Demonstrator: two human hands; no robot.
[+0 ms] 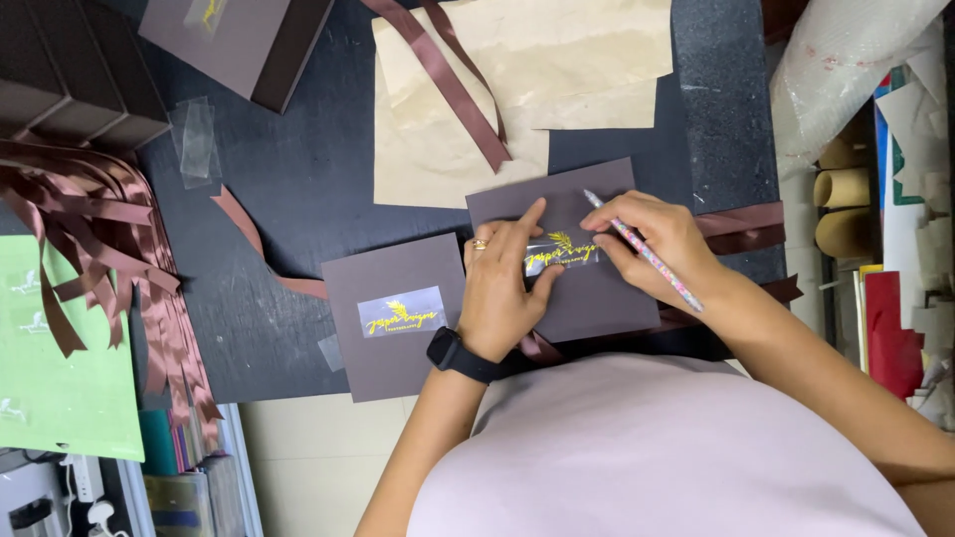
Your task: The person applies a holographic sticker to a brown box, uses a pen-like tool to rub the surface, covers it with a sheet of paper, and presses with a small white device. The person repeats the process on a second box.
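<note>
My left hand (502,283) presses flat on a brown card (587,298), with the index finger and thumb pinning a clear sticker with gold lettering (559,256). A ring sits on one finger and a black watch on the wrist. My right hand (657,244) grips a thin multicoloured pen (645,254) and touches the sticker's right end with its fingertips. A second brown card (388,353) with a similar gold-lettered sticker (402,312) lies just to the left of my left hand.
Tan paper sheets (477,119) and a brown ribbon (448,80) lie behind the cards on the dark table (288,189). A pile of brown ribbons (90,229), brown boxes (70,80) and a green sheet (60,378) are on the left. Cardboard tubes (841,204) and paper stock stand on the right.
</note>
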